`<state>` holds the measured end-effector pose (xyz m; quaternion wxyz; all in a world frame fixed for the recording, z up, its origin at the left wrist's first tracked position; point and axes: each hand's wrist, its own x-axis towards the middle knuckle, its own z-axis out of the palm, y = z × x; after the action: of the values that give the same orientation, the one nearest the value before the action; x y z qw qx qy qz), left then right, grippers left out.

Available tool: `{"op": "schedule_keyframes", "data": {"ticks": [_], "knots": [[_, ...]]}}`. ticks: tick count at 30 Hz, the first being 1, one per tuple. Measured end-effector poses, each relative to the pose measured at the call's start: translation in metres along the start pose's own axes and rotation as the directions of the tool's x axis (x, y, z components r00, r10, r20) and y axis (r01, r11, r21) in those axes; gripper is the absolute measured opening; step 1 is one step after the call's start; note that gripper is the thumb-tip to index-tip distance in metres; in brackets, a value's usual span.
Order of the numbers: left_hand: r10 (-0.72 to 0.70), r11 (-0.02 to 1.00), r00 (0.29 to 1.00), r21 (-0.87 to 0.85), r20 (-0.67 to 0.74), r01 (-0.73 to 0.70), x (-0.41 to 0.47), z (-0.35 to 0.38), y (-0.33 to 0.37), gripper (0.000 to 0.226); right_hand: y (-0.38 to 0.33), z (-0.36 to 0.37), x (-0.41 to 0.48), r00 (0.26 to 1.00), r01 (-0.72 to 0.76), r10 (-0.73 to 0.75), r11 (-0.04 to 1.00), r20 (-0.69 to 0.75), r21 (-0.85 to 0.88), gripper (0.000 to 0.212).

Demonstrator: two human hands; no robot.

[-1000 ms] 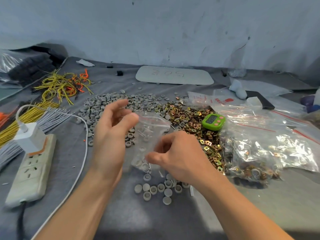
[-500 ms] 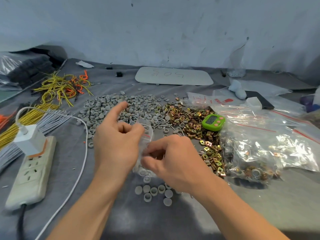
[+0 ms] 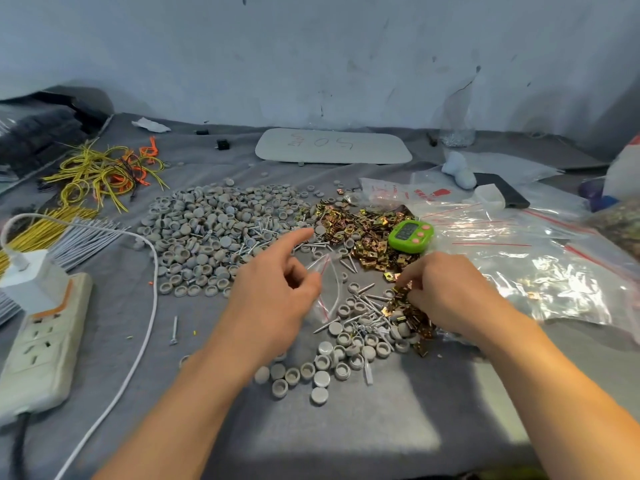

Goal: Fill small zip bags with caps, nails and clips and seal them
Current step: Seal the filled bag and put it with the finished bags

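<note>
The desk (image 3: 346, 438), under its grey cloth, carries everything. Along its right edge lie the big clear bags (image 3: 540, 271) of packed stock. Across the middle spreads the heap of grey caps (image 3: 207, 230). Just right of that heap is the smaller heap of brass clips (image 3: 363, 226), with a green timer (image 3: 410, 235) at its right side. A power strip (image 3: 38, 344) sits at the left edge. Nearer the front edge is your mixed working pile (image 3: 360, 330) of caps, nails (image 3: 372, 301) and clips.

Your left hand (image 3: 273, 296) pinches the small zip bag (image 3: 327, 289) between thumb and curled fingers, the index finger sticking out straight toward the cap heap. The bag is over the far left part of the working pile, between your 2 hands. Your right hand (image 3: 446, 292) is knuckles-up at the right side of that pile, fingers curled down around a bunch of clips.

You hold the thin film from 1 side only, so the mouth may sag shut as the clips arrive and spill them back onto the pile. Nail points could pierce the film. A clip or nail caught in the zip track would stop the seal closing. With 3 kinds of part lying mixed, a miscount is easy.

The bag appears to stand on edge, its long axis running from you toward the far edge. Its mouth seems to gape right, toward the clip hand. The film is so clear that I cannot tell for certain which end carries the red zip line.
</note>
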<state>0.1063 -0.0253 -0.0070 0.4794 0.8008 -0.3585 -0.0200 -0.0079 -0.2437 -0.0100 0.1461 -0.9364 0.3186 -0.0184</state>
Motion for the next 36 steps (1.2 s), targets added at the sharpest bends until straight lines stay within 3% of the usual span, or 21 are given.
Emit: {"op": "schedule_keyframes", "data": {"ticks": [4,9,15,18,21,23,25,28,30,32,36], "knots": [[-0.006,0.992,0.997,-0.123,0.081,0.016,0.002,0.006,0.000,0.058,-0.001,0.004,0.002,0.999,0.041,-0.041,0.998,0.010,-0.039,0.036],[-0.001,0.994,0.990,-0.108,0.138,0.016,0.001,0.011,0.001,0.051,-0.005,0.004,-0.001,0.992,0.103,-0.092,0.987,0.090,-0.123,0.036],[-0.009,0.993,0.991,-0.114,0.134,0.024,-0.001,0.013,-0.003,0.049,-0.007,0.005,-0.003,0.999,0.045,-0.048,0.992,-0.020,-0.114,0.014],[-0.035,0.989,0.992,-0.140,0.124,0.052,0.001,0.011,-0.006,0.047,-0.002,0.007,-0.004,0.997,0.026,-0.028,0.999,-0.069,-0.029,0.015],[-0.054,0.981,0.994,-0.180,0.097,0.071,0.004,0.008,-0.007,0.046,0.000,0.003,-0.004,0.990,0.041,-0.008,0.972,-0.141,0.230,0.015],[-0.059,0.980,0.995,-0.186,0.085,0.074,0.005,0.008,-0.007,0.045,-0.002,0.000,-0.008,0.990,0.028,0.040,0.888,-0.138,0.459,0.014],[-0.056,0.981,0.995,-0.180,0.087,0.071,0.005,0.009,-0.005,0.045,-0.006,-0.004,-0.014,0.994,-0.013,0.084,0.739,-0.072,0.673,0.015],[-0.054,0.983,0.995,-0.170,0.081,0.067,0.005,0.012,-0.003,0.046,-0.016,-0.012,-0.022,0.993,-0.120,0.037,0.338,0.114,0.934,0.006],[-0.054,0.983,0.997,-0.172,0.064,0.064,0.006,0.013,-0.003,0.046,-0.024,-0.016,-0.025,0.981,-0.187,-0.031,0.136,0.192,0.973,0.004],[-0.056,0.983,0.997,-0.171,0.048,0.064,0.006,0.014,-0.003,0.046,-0.032,-0.016,-0.027,0.971,-0.213,-0.093,0.065,0.219,0.975,0.008],[-0.062,0.986,0.998,-0.152,0.028,0.065,0.008,0.015,-0.004,0.045,-0.044,-0.015,-0.030,0.960,-0.222,-0.162,0.057,0.229,0.973,0.017]]}}
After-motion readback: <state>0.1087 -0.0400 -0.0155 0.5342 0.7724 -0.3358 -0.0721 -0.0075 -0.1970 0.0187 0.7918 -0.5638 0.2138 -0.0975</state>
